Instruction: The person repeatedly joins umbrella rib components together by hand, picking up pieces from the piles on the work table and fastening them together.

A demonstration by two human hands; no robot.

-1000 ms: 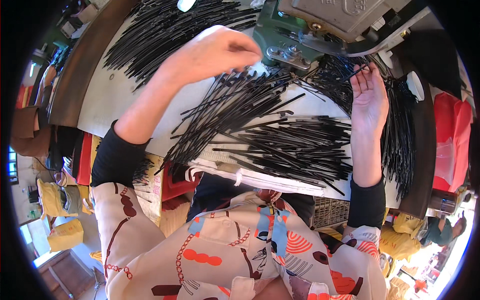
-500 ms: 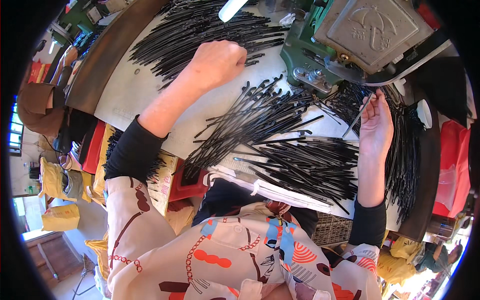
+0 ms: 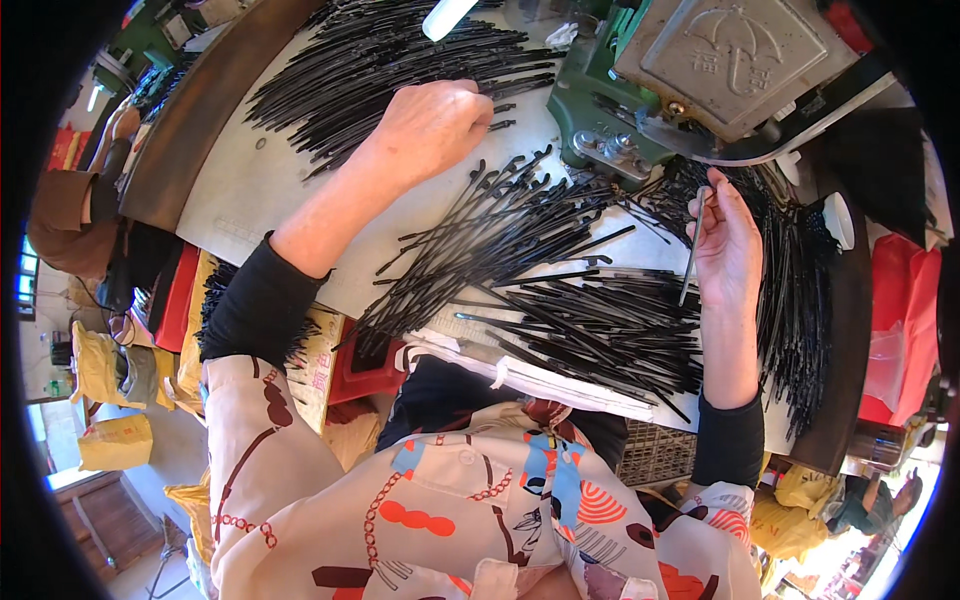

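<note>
My left hand is closed over the near edge of a large pile of thin black rods. Whatever its fingers hold is hidden. On the right, my right hand pinches one thin, greyish rod between thumb and fingers, its far end pointing toward my body. That hand is just below the green machine with its grey metal cover. Between my hands lies a loose heap of black rods with small hooked ends, and nearer me another bundle of black rods.
A dense bundle of black rods lies along the table's right side. A curved metal bar passes beneath the machine cover. A white cup-like piece stands at the right rim. A white lamp tube hangs above. Another person sits at far left.
My right hand has drawn slightly left, and the rod in it has swung from a slant to nearly upright in the picture. My left hand stays closed at the pile. The whole view has shifted a little.
</note>
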